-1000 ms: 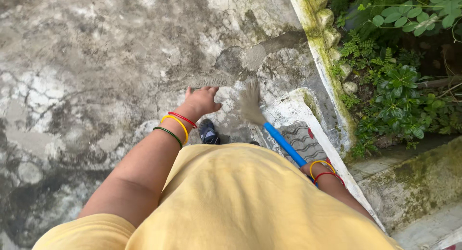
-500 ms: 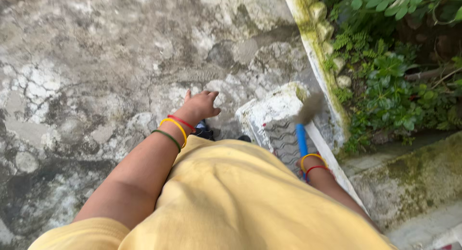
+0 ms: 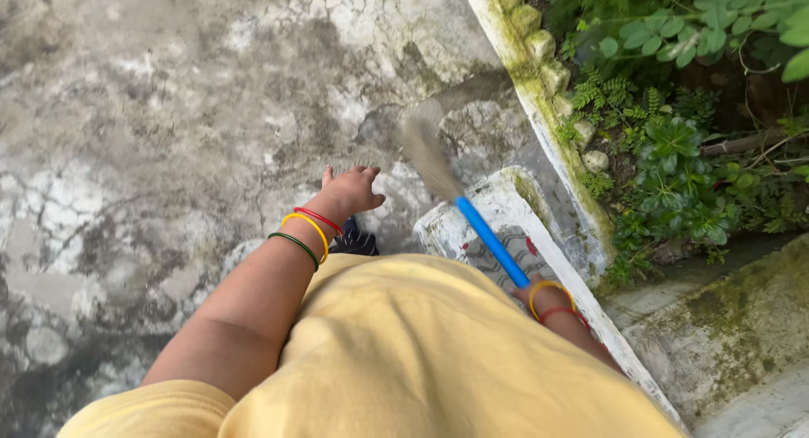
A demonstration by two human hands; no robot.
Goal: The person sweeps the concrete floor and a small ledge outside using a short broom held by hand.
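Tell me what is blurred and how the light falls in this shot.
Head view: the broom's bristles are smeared by motion blur, while its blue handle stays fairly crisp; the left hand and the cracked concrete floor are sharp. The light is soft and even, with no hard shadows or glare. The right hand is mostly hidden by the yellow shirt.

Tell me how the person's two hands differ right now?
The left hand is empty, fingers spread, held out over the cracked concrete floor; the right hand is mostly hidden and seems to grip the blue-handled broom. The left shows fully, the right barely. Both wrists wear coloured bangles.
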